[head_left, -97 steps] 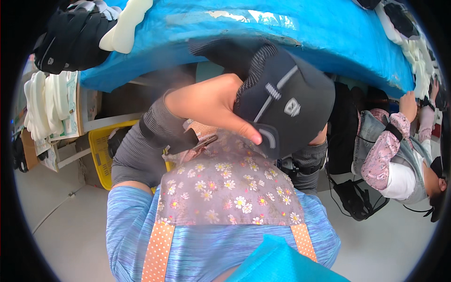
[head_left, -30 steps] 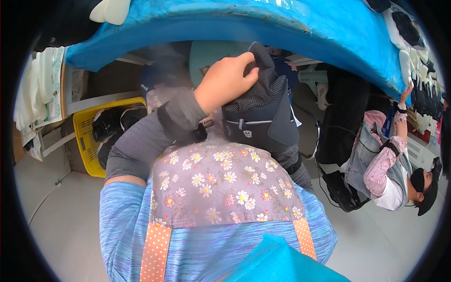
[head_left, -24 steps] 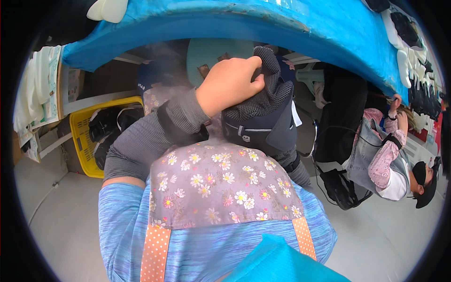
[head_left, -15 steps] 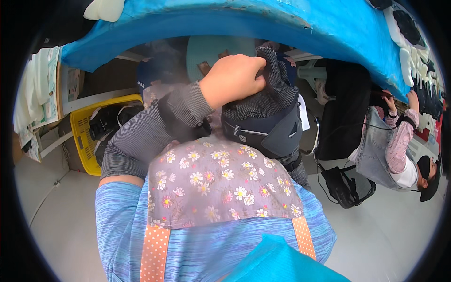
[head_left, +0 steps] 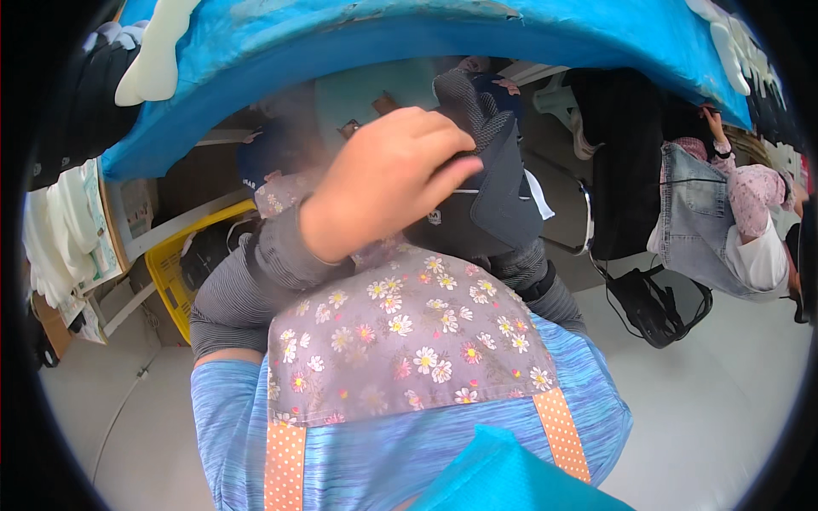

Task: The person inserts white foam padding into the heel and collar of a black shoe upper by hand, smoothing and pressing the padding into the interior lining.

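My left hand (head_left: pixel 388 183) hovers over my lap, fingers loosely bent. Its thumb and forefinger stand apart, and I see nothing held between them. Beside these fingertips is a dark grey fabric article (head_left: pixel 443 223) with a black mesh part (head_left: pixel 475 106), a smooth grey flap (head_left: pixel 504 183), and a white strip (head_left: pixel 538 196) along its right side. Its exact kind does not show. My right forearm (head_left: pixel 528 277), in a dark striped sleeve, runs up to this article, which hides my right hand and its fingers.
A blue-covered table (head_left: pixel 409 38) curves across the far side, with white hand-shaped forms (head_left: pixel 162 55) at its left. A yellow basket (head_left: pixel 166 272) of dark items stands at left. At right are a black bag (head_left: pixel 656 311) and another person's denim garment (head_left: pixel 699 213).
My left hand has come off the mesh part and moved left and nearer to me. The grey flap now stands raised. My view has shifted slightly, and the other person leans differently.
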Action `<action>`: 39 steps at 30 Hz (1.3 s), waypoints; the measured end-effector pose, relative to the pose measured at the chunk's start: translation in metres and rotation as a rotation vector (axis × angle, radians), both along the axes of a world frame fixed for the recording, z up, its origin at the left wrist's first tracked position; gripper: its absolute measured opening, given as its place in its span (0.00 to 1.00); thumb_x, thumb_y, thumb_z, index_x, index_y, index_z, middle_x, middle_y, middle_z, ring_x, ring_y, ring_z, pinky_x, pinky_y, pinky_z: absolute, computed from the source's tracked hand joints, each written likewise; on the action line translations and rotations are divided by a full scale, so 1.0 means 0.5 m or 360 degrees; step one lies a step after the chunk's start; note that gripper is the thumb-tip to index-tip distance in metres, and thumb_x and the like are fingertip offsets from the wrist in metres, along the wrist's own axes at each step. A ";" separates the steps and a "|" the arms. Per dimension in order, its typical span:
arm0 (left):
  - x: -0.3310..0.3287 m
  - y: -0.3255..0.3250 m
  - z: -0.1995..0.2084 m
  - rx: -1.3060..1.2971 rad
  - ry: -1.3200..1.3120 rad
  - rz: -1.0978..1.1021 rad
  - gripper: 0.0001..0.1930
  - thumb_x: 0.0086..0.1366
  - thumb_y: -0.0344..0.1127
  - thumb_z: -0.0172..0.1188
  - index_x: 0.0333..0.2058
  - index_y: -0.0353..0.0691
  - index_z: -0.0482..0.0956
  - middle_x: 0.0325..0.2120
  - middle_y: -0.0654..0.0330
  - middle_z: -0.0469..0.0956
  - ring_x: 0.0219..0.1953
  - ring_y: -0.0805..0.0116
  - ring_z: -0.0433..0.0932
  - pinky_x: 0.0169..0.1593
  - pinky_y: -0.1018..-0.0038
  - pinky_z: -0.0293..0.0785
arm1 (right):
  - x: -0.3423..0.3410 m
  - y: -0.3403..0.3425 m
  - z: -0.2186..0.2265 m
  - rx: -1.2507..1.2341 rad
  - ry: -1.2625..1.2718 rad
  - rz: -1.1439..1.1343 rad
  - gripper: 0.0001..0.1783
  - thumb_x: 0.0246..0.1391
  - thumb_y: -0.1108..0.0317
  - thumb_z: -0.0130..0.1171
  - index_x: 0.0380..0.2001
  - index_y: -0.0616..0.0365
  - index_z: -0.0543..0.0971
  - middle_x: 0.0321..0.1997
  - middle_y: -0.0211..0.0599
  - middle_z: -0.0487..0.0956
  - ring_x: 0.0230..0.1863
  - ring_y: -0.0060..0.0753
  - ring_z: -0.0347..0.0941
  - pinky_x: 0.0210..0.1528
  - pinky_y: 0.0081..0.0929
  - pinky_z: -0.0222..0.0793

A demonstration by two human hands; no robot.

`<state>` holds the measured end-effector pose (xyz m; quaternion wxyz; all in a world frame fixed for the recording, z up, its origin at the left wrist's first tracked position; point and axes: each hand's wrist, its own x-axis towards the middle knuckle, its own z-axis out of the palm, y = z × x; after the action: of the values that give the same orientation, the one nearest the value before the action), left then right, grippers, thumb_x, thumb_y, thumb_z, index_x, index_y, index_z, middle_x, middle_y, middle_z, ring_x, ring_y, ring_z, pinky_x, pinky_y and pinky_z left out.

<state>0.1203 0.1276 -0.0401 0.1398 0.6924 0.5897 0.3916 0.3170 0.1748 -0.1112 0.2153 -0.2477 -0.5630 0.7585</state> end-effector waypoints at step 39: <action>-0.052 0.019 -0.113 -0.1053 -0.1065 -0.0170 0.10 0.71 0.35 0.52 0.45 0.34 0.73 0.36 0.57 0.78 0.39 0.69 0.76 0.45 0.75 0.72 | -0.008 -0.004 -0.082 -0.0918 0.0460 0.0027 0.29 0.66 0.62 0.53 0.66 0.61 0.61 0.64 0.43 0.68 0.61 0.36 0.68 0.61 0.34 0.69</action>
<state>0.0941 0.1370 -0.0967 0.5552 0.4759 0.5688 0.3764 0.3129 0.1726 -0.1522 0.2076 -0.1834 -0.2906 0.9159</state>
